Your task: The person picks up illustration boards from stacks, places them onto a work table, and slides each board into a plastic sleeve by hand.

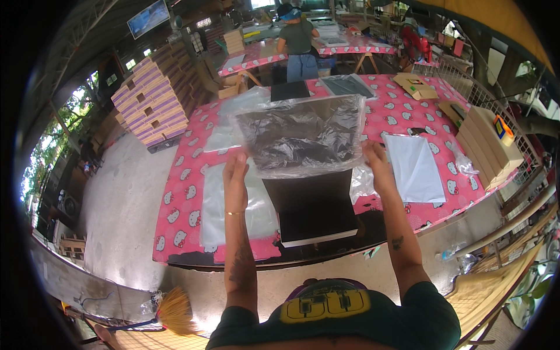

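A dark flat panel in a wrinkled clear plastic bag [300,135] is held up over the table, tilted toward me. My left hand [236,170] is closed on its left edge near the lower corner. At the right edge, my right hand [375,154] grips the bag's side, its fingertips partly hidden. Below the bag, near the table's front edge, lies a black block-like stack with a white edge [319,226]; a black surface rises behind it. Left of that stack are flat clear plastic bags [219,210]. A white plastic sheet or bag [414,169] lies beside my right forearm.
The table has a pink patterned cover [175,204]. Cardboard pieces [490,146] with an orange tape dispenser [503,130] stand at right. Dark panels [290,90] lie at the far side. Stacked cartons [151,105] rise at left; a person [300,44] stands beyond. A broom [175,312] is lower left.
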A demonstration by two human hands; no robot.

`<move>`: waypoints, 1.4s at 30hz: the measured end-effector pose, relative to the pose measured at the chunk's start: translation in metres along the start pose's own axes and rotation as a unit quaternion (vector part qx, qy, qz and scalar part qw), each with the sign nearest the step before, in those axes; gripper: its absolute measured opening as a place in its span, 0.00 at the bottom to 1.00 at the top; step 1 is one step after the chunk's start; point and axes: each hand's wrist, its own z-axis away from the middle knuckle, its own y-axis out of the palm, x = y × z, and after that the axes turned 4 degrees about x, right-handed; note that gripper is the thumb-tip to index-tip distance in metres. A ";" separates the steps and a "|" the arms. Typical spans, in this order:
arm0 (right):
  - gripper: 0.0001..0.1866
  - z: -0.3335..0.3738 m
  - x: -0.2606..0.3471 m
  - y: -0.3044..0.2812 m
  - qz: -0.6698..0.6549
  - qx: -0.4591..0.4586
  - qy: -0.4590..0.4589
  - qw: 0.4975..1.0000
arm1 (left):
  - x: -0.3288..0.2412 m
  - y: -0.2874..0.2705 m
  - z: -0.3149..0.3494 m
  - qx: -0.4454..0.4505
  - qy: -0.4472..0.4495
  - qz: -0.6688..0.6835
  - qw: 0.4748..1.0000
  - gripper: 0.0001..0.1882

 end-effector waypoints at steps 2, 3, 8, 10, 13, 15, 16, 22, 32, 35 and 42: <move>0.33 -0.007 0.032 0.010 0.003 -0.004 -0.040 0.999 | -0.017 0.006 -0.013 0.007 0.021 0.011 1.000 0.25; 0.31 -0.010 0.053 0.023 -0.016 0.011 -0.068 0.997 | -0.019 0.004 -0.022 0.014 0.031 0.005 0.999 0.22; 0.23 -0.071 0.076 0.015 -0.045 0.052 -0.128 0.989 | -0.029 0.037 -0.054 0.028 0.103 0.120 0.987 0.10; 0.23 -0.069 0.101 0.026 -0.077 0.075 -0.141 0.984 | -0.031 0.031 -0.054 -0.007 0.102 0.194 0.976 0.07; 0.20 -0.059 0.119 0.039 -0.211 0.092 -0.184 0.956 | -0.025 0.026 -0.054 -0.018 0.141 0.241 0.960 0.07; 0.19 -0.059 0.115 0.039 -0.242 0.085 -0.187 0.948 | -0.023 0.026 -0.050 -0.027 0.136 0.251 0.958 0.07; 0.18 -0.059 0.111 0.039 -0.257 0.081 -0.189 0.944 | -0.023 0.027 -0.048 -0.032 0.134 0.257 0.957 0.08; 0.15 -0.050 0.039 0.041 -0.198 0.077 -0.176 0.961 | 0.009 0.015 -0.038 -0.018 0.103 0.160 0.982 0.09; 0.16 -0.034 -0.004 0.040 -0.211 0.022 -0.116 0.970 | 0.031 0.017 -0.019 -0.060 0.064 0.135 0.987 0.07; 0.15 -0.044 0.023 0.039 -0.199 0.017 -0.178 0.963 | 0.018 0.023 -0.023 -0.052 0.095 0.138 0.984 0.08; 0.15 -0.038 -0.015 0.038 -0.113 -0.004 -0.150 0.982 | 0.066 -0.005 -0.020 -0.059 0.070 0.037 0.995 0.10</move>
